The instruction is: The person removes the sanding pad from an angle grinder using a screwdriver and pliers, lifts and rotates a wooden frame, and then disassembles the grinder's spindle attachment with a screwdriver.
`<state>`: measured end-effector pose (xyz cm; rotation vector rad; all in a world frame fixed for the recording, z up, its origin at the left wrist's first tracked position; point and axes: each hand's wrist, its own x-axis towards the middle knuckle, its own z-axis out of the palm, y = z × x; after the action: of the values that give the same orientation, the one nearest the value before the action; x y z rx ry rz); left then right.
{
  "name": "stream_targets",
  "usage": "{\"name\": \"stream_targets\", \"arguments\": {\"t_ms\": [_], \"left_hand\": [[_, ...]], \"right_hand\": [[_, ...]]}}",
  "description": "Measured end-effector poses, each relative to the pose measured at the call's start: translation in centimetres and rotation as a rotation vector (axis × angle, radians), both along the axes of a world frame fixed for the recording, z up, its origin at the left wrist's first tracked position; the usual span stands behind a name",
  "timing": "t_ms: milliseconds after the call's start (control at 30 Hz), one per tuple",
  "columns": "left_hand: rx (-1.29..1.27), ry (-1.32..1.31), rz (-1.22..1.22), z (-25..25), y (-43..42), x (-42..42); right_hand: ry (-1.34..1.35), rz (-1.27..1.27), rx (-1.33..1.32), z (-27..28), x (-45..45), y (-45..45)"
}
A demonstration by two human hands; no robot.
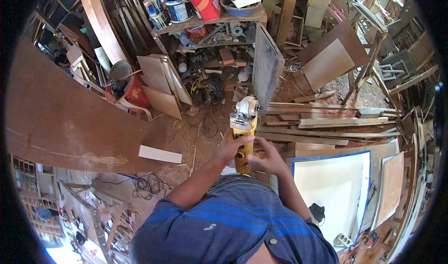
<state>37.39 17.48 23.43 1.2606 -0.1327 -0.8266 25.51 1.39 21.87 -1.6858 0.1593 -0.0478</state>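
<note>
A yellow angle grinder (241, 160) is held upright in front of my body, its silver gear head (245, 112) at the far end. A short spindle sticks out on the right of the head, and I see no disc on it. My left hand (229, 148) is closed around the grinder's body from the left, thumb across the front. Beside the lower body, my right hand (270, 159) has its fingers and thumb apart. Its thumb tip overlaps the grinder's edge; whether it touches, I cannot tell.
Ahead stands a cluttered shelf (210, 23) with paint cans and a red bucket (204, 2) on top. Planks (326, 122) lie to the right, near a blue-edged white panel (331, 180). On the left are a large brown sheet (70, 119), a white strip (160, 154) and coiled cable (148, 186).
</note>
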Motion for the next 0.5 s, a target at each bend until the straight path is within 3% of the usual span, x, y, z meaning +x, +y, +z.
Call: {"name": "stream_targets", "arguments": {"t_ms": [167,500], "left_hand": [[-0.058,0.005,0.053,0.9,0.1,-1.7],[-0.154,-0.146,0.09,1.0,0.3,2.4]], "right_hand": [[0.002,0.152,0.026,-0.1,1.5,1.3],[0.028,0.172,0.194,0.6,5.3,0.9]]}}
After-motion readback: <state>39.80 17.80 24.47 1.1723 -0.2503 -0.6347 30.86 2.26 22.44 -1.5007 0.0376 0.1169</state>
